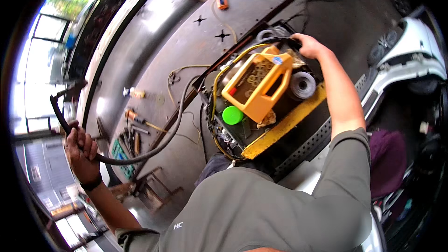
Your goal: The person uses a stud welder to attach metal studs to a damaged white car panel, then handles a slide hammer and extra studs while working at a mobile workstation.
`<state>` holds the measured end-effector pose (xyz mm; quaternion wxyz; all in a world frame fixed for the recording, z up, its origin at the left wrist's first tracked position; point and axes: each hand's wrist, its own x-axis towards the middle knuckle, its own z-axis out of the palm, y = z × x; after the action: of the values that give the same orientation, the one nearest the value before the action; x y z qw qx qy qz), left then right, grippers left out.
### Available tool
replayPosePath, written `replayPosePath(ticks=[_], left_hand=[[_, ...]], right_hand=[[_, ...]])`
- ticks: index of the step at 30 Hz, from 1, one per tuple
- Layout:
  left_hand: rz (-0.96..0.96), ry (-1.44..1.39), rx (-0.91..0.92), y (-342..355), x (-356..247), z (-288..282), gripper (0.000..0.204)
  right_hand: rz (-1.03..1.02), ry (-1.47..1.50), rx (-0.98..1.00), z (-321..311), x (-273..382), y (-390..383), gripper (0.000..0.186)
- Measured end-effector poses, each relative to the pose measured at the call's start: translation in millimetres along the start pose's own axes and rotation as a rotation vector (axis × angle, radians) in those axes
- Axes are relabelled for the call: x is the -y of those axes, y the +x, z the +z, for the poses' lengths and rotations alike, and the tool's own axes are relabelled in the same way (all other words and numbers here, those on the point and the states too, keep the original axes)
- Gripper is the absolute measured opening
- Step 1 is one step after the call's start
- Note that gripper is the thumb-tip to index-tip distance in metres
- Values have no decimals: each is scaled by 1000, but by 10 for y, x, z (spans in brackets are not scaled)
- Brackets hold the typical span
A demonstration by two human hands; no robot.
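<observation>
My left hand (pixel 81 151), raised at the left, is closed around what looks like a welding torch (pixel 57 109) with a bent dark neck. Its thick grey cable (pixel 158 151) sags from the hand and curves up to a cart (pixel 284 128) with a yellow front edge. On the cart's far right corner, my right hand (pixel 308 46) has its fingers curled over a black rim. Between my arms, a cut-open yellow jug (pixel 256 107) with small ring-shaped parts inside lies on the cart. A green cap (pixel 232 115) and a grey spool (pixel 302 85) are beside it.
A large metal table (pixel 182 107) extends beyond the cart, bearing a screwdriver (pixel 135 115), a green tool tray (pixel 122 154) and an orange device (pixel 221 0). A rusty metal frame (pixel 156 189) stands below its near edge. To the right is a white car body (pixel 410 60).
</observation>
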<state>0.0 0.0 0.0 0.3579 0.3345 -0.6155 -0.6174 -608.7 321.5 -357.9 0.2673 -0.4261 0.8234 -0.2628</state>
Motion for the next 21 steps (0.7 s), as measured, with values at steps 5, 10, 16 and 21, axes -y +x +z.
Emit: replayPosePath(ticks=[5,10,16,21], left_hand=[[98,19,-21,155,17,-73,24],[86,100,-47,171,77,-308,35],[-44,100,-39,484,338,-595,35],[-216,63,41,849,761,-533,30]], right_hand=[[-23,60,-39,-173,-81,492,40],[-22,-112,-80,-119,170,250,34],[-169,27,-259,-642,1045,-291,25],[-269,-264,-412,-707,2708,-936,26]])
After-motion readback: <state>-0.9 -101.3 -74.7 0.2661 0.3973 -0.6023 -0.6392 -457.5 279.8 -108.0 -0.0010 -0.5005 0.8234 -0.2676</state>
